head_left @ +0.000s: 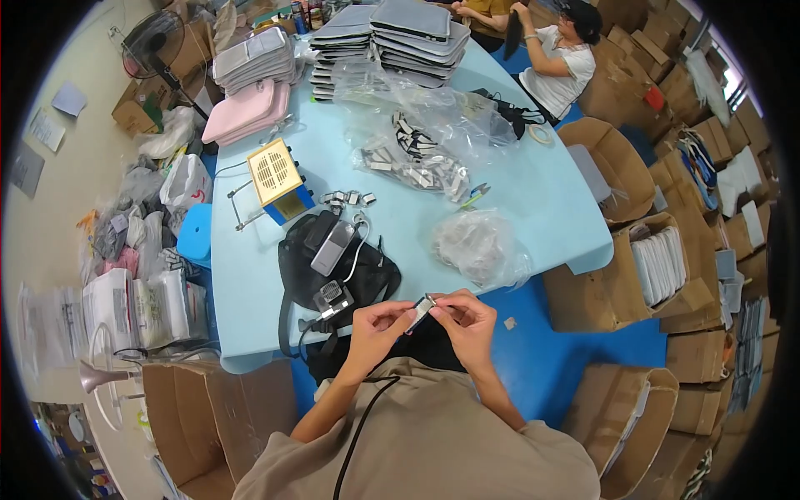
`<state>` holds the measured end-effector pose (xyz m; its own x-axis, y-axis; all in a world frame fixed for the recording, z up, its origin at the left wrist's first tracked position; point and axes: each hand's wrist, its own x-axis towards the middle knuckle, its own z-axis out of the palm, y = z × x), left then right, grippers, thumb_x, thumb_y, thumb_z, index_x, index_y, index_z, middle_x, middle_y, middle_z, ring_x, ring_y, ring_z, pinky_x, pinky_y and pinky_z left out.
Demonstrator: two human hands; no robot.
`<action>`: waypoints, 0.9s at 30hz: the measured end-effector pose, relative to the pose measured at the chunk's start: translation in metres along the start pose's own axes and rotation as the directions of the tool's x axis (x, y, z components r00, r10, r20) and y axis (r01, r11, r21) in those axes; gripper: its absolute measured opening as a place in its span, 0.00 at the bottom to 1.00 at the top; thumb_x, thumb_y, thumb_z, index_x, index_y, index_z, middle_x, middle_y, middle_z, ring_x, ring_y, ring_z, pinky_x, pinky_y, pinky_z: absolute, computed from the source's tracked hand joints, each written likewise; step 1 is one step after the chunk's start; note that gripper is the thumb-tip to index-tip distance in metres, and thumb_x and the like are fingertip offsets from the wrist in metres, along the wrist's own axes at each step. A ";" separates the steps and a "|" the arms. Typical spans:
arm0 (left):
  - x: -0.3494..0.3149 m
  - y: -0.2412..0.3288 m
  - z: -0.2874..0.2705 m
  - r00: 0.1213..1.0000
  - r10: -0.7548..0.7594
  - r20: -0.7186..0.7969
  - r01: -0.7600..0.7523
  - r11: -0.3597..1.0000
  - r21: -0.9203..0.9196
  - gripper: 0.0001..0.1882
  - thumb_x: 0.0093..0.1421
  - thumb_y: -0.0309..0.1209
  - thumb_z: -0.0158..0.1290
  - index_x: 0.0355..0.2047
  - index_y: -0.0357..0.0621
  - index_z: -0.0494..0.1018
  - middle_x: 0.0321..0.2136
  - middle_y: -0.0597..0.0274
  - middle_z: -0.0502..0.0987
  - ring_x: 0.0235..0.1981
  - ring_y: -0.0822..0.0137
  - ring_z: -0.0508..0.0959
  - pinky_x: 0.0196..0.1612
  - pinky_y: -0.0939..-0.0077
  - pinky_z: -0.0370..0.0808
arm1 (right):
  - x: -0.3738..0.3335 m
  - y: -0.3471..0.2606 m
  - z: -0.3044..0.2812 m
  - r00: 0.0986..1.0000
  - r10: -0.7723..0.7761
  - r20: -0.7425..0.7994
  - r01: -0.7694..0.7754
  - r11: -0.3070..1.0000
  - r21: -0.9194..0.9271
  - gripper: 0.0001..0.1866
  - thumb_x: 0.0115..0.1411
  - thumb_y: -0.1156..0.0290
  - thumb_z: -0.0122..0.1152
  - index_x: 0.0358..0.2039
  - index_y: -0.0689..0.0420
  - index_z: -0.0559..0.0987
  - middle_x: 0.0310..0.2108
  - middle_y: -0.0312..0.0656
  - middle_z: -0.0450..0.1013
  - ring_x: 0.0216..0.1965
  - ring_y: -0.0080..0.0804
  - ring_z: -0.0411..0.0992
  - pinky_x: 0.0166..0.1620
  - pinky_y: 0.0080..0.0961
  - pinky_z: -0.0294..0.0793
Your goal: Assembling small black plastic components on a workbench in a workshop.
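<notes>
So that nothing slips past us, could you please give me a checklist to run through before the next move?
1. Left hand on the small silver-and-dark piece: ok, fingertips at it.
2. Right hand on it too: ok, thumb and fingers at its other side.
3. Piece fully fastened: cannot tell, too small to see.
4. Loose silver pieces in view: ok, on the table beside the gold-and-blue box.
5. Crumpled clear bag apart from both hands: ok, it lies beyond them.

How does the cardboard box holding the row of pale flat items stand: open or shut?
Open: the cardboard box has a flap folded outward, and its pale items show from above.
</notes>
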<state>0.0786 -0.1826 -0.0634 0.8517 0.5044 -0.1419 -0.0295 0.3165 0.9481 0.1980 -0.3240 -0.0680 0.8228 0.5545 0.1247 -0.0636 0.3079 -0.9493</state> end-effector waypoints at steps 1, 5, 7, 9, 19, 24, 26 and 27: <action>-0.002 0.002 -0.001 1.000 -0.016 -0.006 0.016 1.000 -0.025 0.12 0.65 0.26 0.62 0.46 0.30 0.81 0.33 0.63 0.83 0.29 0.79 0.78 0.34 0.86 0.74 | 0.001 0.000 0.002 1.000 -0.019 0.023 0.019 1.000 -0.012 0.10 0.57 0.90 0.67 0.38 0.67 0.83 0.38 0.45 0.78 0.47 0.38 0.81 0.50 0.28 0.83; -0.007 0.006 -0.005 0.998 -0.059 -0.029 0.057 0.997 -0.054 0.12 0.65 0.26 0.62 0.46 0.31 0.81 0.35 0.62 0.84 0.29 0.78 0.79 0.34 0.86 0.74 | 0.003 0.001 0.007 0.994 -0.072 0.083 0.074 0.997 -0.016 0.09 0.57 0.90 0.67 0.38 0.66 0.84 0.38 0.44 0.77 0.49 0.41 0.81 0.49 0.28 0.84; -0.006 0.003 -0.005 0.998 -0.040 -0.042 0.038 0.997 -0.060 0.11 0.65 0.26 0.62 0.45 0.32 0.81 0.35 0.62 0.84 0.29 0.78 0.79 0.34 0.86 0.74 | 0.002 0.001 0.012 0.994 -0.073 0.080 0.074 0.997 -0.009 0.09 0.58 0.89 0.67 0.38 0.66 0.84 0.37 0.43 0.77 0.48 0.39 0.81 0.49 0.28 0.84; -0.006 0.001 -0.004 0.998 -0.023 -0.053 0.019 0.998 -0.066 0.10 0.65 0.26 0.62 0.44 0.32 0.81 0.35 0.62 0.84 0.29 0.78 0.79 0.33 0.87 0.74 | 0.002 0.001 0.014 0.995 -0.074 0.074 0.074 0.997 -0.005 0.08 0.58 0.88 0.67 0.38 0.66 0.84 0.36 0.43 0.77 0.46 0.37 0.81 0.49 0.27 0.84; -0.002 0.013 -0.008 0.897 0.430 0.102 -0.391 0.664 0.637 0.08 0.62 0.20 0.61 0.42 0.34 0.80 0.34 0.55 0.83 0.30 0.68 0.83 0.34 0.76 0.79 | 0.006 0.010 0.009 0.995 0.101 -0.005 -0.101 0.992 -0.079 0.05 0.59 0.83 0.69 0.36 0.67 0.82 0.36 0.38 0.77 0.39 0.22 0.78 0.42 0.19 0.81; 0.002 0.018 -0.015 0.811 0.499 0.304 -0.536 0.430 0.726 0.12 0.57 0.18 0.63 0.42 0.37 0.81 0.34 0.54 0.80 0.30 0.60 0.83 0.33 0.72 0.79 | 0.008 0.010 0.008 0.995 0.096 -0.009 -0.097 0.991 -0.092 0.05 0.59 0.83 0.69 0.36 0.67 0.83 0.37 0.39 0.77 0.39 0.22 0.78 0.42 0.19 0.81; 0.003 0.016 -0.017 0.789 0.507 0.347 -0.570 0.393 0.721 0.14 0.57 0.20 0.63 0.45 0.41 0.81 0.36 0.57 0.77 0.29 0.60 0.80 0.31 0.68 0.80 | 0.008 0.009 0.008 0.996 0.088 -0.016 -0.089 0.989 -0.118 0.05 0.59 0.83 0.69 0.37 0.66 0.83 0.37 0.39 0.78 0.39 0.22 0.78 0.42 0.19 0.81; 0.004 0.017 -0.016 0.790 0.506 0.346 -0.569 0.394 0.722 0.14 0.57 0.20 0.63 0.45 0.41 0.81 0.36 0.57 0.77 0.29 0.60 0.80 0.31 0.68 0.80 | 0.008 0.008 0.008 0.996 0.089 -0.016 -0.090 0.989 -0.118 0.05 0.59 0.83 0.69 0.37 0.66 0.83 0.37 0.39 0.78 0.39 0.22 0.78 0.42 0.19 0.81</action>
<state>0.0729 -0.1628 -0.0524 0.8389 0.2803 0.4667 -0.1189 -0.7422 0.6595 0.1996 -0.3105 -0.0726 0.8226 0.5675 0.0357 -0.0699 0.1632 -0.9841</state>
